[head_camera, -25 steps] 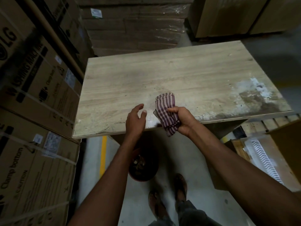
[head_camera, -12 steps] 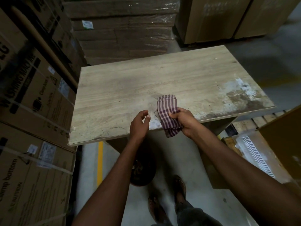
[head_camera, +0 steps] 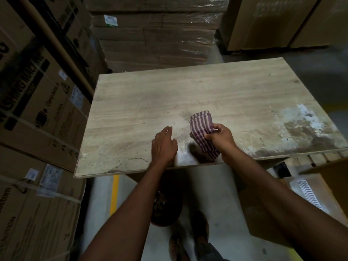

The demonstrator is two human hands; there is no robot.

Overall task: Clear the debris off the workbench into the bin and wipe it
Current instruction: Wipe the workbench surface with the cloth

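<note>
The pale wooden workbench (head_camera: 169, 95) fills the middle of the view, with pale dust near its front edge and a white and brown stain at the right front corner. My right hand (head_camera: 221, 140) grips a folded purple-and-white striped cloth (head_camera: 202, 127) that rests on the bench top near the front edge. My left hand (head_camera: 163, 146) lies flat on the bench just left of the cloth, fingers apart, holding nothing. A dark round bin (head_camera: 165, 210) with debris inside stands on the floor under the front edge, partly hidden by my left forearm.
Stacked cardboard boxes (head_camera: 37, 113) wall off the left side. Wrapped flat cartons (head_camera: 156, 34) stand behind the bench and large boxes (head_camera: 282, 21) at the back right. A cardboard box (head_camera: 331, 178) and a pallet lie at the right. My feet (head_camera: 190, 240) are on the concrete floor.
My left hand has moved forward from the bench's front edge onto the top and flattened. The right hand and cloth have shifted slightly further onto the bench.
</note>
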